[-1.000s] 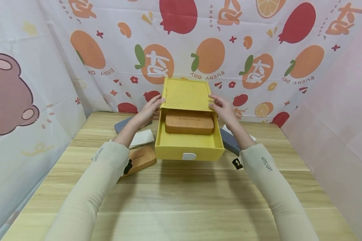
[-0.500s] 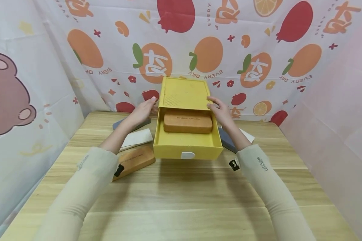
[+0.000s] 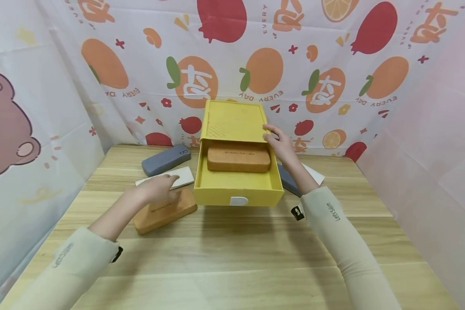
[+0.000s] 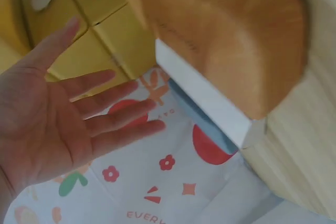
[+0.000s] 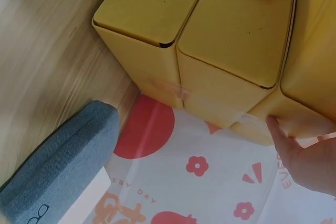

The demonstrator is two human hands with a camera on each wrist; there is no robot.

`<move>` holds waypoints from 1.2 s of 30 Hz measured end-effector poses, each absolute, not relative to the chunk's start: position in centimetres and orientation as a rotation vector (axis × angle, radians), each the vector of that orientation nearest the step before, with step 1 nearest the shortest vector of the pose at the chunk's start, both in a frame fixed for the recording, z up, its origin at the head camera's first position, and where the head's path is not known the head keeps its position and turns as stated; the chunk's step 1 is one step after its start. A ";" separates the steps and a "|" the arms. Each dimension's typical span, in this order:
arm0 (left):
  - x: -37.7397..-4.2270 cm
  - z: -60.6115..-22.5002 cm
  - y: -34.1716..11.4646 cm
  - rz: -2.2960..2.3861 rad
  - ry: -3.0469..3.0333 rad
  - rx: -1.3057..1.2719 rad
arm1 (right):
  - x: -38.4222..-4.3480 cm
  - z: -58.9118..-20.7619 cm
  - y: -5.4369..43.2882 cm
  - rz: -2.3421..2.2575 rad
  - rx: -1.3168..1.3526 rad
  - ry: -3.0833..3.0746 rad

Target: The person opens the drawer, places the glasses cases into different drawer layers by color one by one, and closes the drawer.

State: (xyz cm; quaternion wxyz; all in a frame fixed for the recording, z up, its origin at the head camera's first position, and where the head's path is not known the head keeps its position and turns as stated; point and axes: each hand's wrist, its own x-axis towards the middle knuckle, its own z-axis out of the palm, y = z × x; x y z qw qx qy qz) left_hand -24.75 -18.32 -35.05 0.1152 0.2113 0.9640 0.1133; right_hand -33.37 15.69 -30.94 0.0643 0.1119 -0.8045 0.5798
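A yellow drawer unit (image 3: pixel 234 120) stands at the back middle, its top drawer (image 3: pixel 217 197) pulled out. Inside that drawer lies a brown glasses case (image 3: pixel 238 159). My right hand (image 3: pixel 282 144) rests on the unit's right side near the top; in the right wrist view its thumb (image 5: pixel 281 135) touches the yellow wall. To the left, a second brown glasses case (image 3: pixel 149 220) lies on the table. My left hand (image 3: pixel 155 189) hovers over it and overlaps it in the head view. The left wrist view shows this hand with fingers spread and nothing in it.
A flat white item (image 3: pixel 184 176) and a blue-grey glasses case (image 3: pixel 166 159) lie behind the left brown case. Right of the unit are another blue-grey case (image 5: pixel 68 150) and a white item (image 3: pixel 314 173). A fruit-print cloth (image 3: pixel 232 77) hangs behind.
My left hand has left the unit's left side and come down and toward me, over the left brown glasses case. My right hand keeps its place on the unit.
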 end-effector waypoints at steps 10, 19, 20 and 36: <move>-22.1 -37.5 -18.3 0.258 2.798 0.610 | -33.4 -31.0 15.7 1.768 0.321 -2.434; -22.2 -38.6 -18.5 0.228 2.808 0.582 | -33.4 -31.0 15.6 1.789 0.311 -2.421; -22.3 -38.7 -18.5 0.226 2.803 0.579 | -33.4 -31.0 15.6 1.793 0.312 -2.418; -23.6 -38.9 -19.4 0.270 2.740 0.580 | -33.5 -31.0 15.7 1.802 0.335 -2.418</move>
